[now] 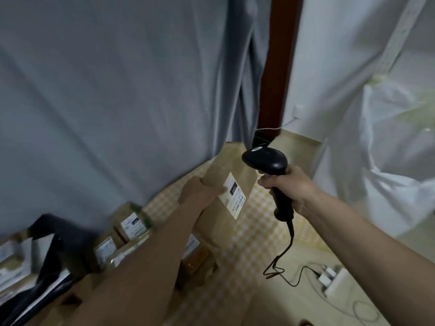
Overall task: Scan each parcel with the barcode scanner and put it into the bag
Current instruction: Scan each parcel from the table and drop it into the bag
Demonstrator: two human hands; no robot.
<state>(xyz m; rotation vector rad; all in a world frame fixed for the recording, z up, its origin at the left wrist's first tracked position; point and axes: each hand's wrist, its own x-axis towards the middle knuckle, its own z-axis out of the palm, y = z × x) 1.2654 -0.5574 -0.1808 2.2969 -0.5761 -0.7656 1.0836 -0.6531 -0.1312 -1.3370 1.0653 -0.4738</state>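
Midway through scanning: left hand (200,191) gripping one brown parcel (226,184) raised mid-scene, right hand (289,187) wrapped round the scanner (266,161), aimed at its label (231,198). Not yet bagged. About four more parcels (131,222) lower left (blurred), white bag (376,149) far right.

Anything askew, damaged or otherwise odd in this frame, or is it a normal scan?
Nothing looks damaged or spilled. The left hand holds the tall brown cardboard parcel tilted, white label up; the right hand grips the black corded barcode scanner right beside it. The other labelled brown parcels lie in a loose, uneven pile.
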